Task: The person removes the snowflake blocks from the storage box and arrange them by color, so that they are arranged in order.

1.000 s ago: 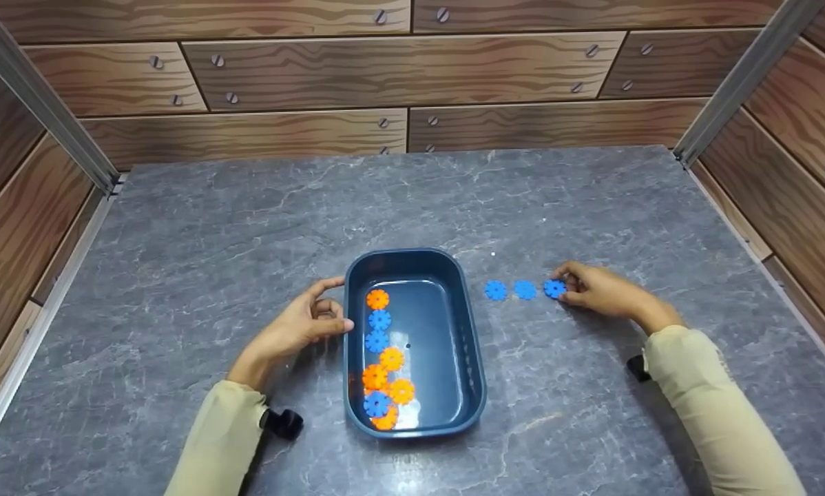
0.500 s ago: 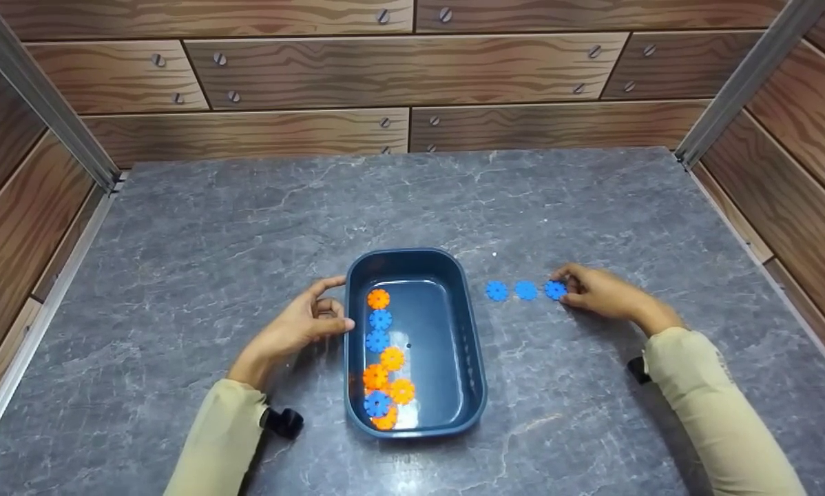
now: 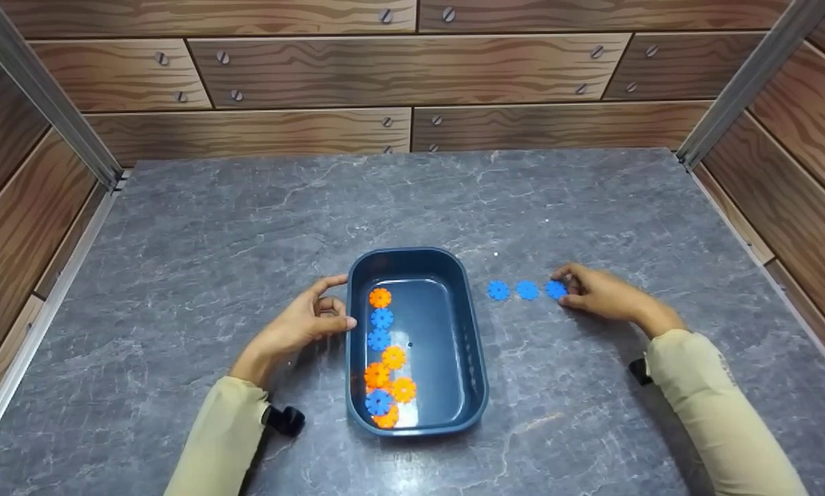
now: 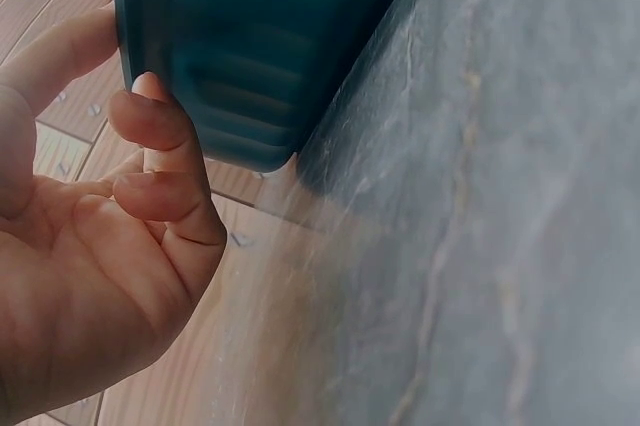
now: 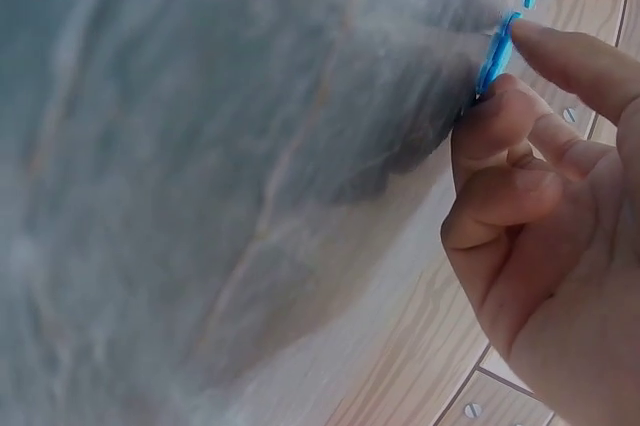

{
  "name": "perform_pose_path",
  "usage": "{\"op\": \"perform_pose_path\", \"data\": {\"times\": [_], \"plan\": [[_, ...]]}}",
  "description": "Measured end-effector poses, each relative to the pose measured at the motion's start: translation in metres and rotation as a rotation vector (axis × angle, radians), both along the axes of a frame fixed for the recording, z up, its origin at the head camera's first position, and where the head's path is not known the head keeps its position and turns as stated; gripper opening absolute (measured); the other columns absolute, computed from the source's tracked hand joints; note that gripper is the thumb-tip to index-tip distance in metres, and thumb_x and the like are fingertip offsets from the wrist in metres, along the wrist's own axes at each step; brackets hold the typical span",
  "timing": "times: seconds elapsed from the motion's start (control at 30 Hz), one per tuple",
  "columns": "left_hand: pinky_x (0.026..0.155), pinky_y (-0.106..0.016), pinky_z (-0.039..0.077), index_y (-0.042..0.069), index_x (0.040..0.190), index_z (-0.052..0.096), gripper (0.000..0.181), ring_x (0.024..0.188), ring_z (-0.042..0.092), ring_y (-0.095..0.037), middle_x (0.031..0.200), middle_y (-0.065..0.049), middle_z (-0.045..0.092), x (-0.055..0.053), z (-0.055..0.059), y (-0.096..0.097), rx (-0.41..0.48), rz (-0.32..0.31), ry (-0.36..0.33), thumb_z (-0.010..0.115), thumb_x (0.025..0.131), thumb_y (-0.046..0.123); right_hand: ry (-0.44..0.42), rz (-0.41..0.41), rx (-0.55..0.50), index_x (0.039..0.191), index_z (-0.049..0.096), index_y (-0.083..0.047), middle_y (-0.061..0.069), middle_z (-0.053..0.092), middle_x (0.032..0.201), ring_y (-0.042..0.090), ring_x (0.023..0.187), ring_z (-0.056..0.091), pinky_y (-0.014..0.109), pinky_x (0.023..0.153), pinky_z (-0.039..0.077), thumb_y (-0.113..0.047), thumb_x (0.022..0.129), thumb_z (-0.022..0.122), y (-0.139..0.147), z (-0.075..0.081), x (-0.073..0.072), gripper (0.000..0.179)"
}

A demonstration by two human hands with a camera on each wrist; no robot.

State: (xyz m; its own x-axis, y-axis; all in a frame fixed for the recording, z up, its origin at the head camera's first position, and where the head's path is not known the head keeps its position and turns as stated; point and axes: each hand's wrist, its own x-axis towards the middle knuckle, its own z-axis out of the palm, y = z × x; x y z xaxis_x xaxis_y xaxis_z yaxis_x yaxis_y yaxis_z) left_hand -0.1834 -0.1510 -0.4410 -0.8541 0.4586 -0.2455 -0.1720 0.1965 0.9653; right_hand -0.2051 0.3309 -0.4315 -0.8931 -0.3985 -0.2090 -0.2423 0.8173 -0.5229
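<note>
My left hand [image 3: 302, 318] holds the left side of a dark blue plastic tub [image 3: 479, 344], its thumb and index finger at the rim. The left wrist view shows its other fingers curled by the tub's outer wall [image 4: 240, 66]. My right hand [image 3: 598, 293] pinches a blue notched plastic disc [image 3: 555, 289] by its edge, between thumb and fingers, right at the tabletop. In the right wrist view this disc [image 5: 495, 54] appears edge-on. To its left, a blue disc [image 3: 527, 290] and another blue disc [image 3: 498, 291] lie flat, the three forming a row.
Inside the tub, several orange discs [image 3: 394, 357] and blue discs [image 3: 382, 318] lie along the left side, some overlapping. The grey marbled tabletop [image 3: 247, 213] is bordered by wood-patterned walls [image 3: 302, 69] at the back and sides.
Both hands stay in place, at the tub and the blue disc. The disc in my right hand has shifted slightly under the fingers and now looks flatter.
</note>
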Motion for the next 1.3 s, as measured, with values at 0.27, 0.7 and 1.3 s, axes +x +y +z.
{"op": "perform_pose_path", "data": {"times": [0.27,0.7,1.3], "plan": [[0.058,-0.022,0.035,0.006,0.148,0.026,0.077,0.065,0.044,-0.01,0.085,0.0,0.055,0.0,0.0,0.0,0.002,0.007,-0.001,0.071,0.086,0.012,-0.042,-0.037,-0.043,0.133,0.046,0.0,0.008,0.054,0.094,0.01,0.069,0.046,0.025,0.063,0.04,-0.016,0.094,0.06,-0.003,0.009,0.005,0.044],[0.056,-0.022,0.035,0.005,0.147,0.025,0.076,0.063,0.044,-0.009,0.085,0.001,0.056,0.001,-0.003,-0.001,0.03,-0.006,0.0,0.07,0.086,0.012,-0.015,-0.039,-0.326,0.136,0.043,0.001,0.01,0.05,0.098,0.007,0.067,0.046,0.021,0.059,0.041,-0.015,0.091,0.066,-0.034,0.016,0.014,0.053],[0.056,-0.022,0.035,0.005,0.148,0.025,0.077,0.063,0.044,-0.01,0.085,0.001,0.056,0.0,-0.002,0.0,0.014,-0.008,0.017,0.07,0.086,0.013,-0.013,0.08,-0.531,0.132,0.044,-0.001,0.005,0.049,0.096,0.003,0.069,0.044,0.019,0.06,0.039,-0.009,0.091,0.065,-0.076,0.034,0.031,0.047]]}}
